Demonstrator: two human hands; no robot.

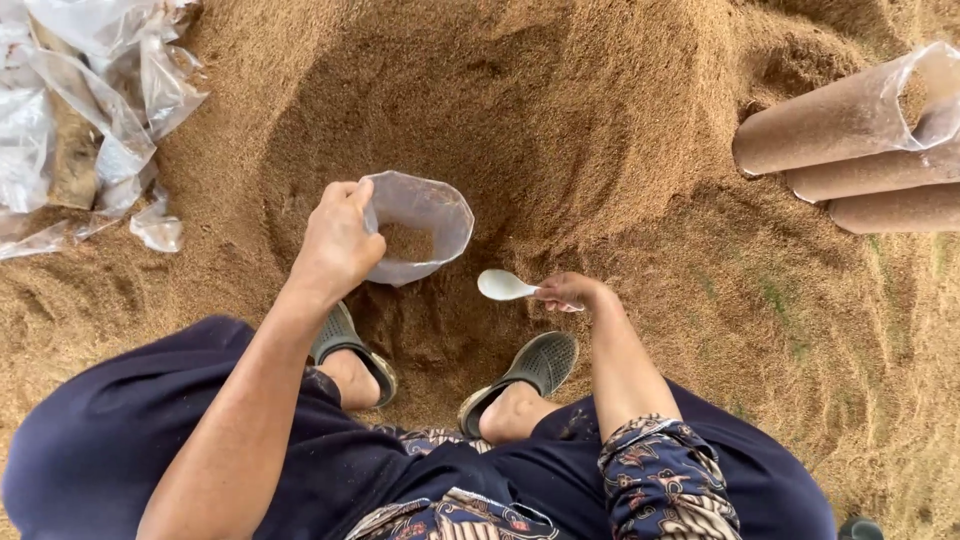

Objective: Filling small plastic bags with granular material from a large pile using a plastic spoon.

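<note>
I am watching the head view of a person squatting over a hollow dug into a large sawdust pile (600, 120). The left hand (338, 245) is clamping the rim of a clear plastic bag (420, 225), holding its mouth open and upright just above the hollow. The right hand (568, 292) is closed around the handle of a white spoon (503, 285), with the bowl pointing toward the bag and sitting just beside it, not inside. The two hands are apart, with the bag's mouth between them.

I am judging progress from the bag: a small heap of sawdust is lying at its bottom, and most of its volume is showing empty, so filling appears to be at an early stage. The spoon bowl appears empty at this moment.

Three packed brown cylinders (850, 150) are lying at the upper right. Loose empty plastic bags (90, 110) are lying at the upper left. Both feet, in grey sandals (535, 365), are resting at the hollow's near edge.
</note>
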